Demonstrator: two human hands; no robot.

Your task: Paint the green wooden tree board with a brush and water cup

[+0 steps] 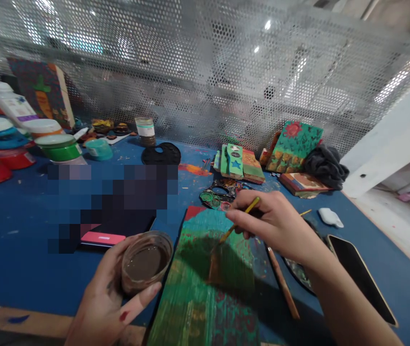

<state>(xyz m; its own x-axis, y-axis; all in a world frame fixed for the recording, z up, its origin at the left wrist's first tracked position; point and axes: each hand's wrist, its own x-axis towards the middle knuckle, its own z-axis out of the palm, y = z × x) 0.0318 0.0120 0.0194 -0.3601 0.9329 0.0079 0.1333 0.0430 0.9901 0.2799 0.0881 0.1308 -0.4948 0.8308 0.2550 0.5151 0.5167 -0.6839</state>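
Note:
My left hand [107, 288] is wrapped round a small clear jar [146, 262] of murky brown liquid, just left of a painted board. In my right hand [266, 218] is a thin yellow paintbrush [243, 218], pinched between thumb and fingers. Its tip meets or hovers close over the painted board [198, 269]; which of the two I cannot tell. Green bands cover most of that board, with a brown trunk-like shape under the brush and a red corner at the far left. My right hand casts a shadow across it.
Paint tubs [59, 146] stand at the left. A black palette [161, 154] and a used palette [215, 194] lie farther back. Right of the board are a wooden stick [282, 283], a phone [359, 278] and a white earbud case [330, 217]. A perforated metal screen [205, 62] borders the blue table.

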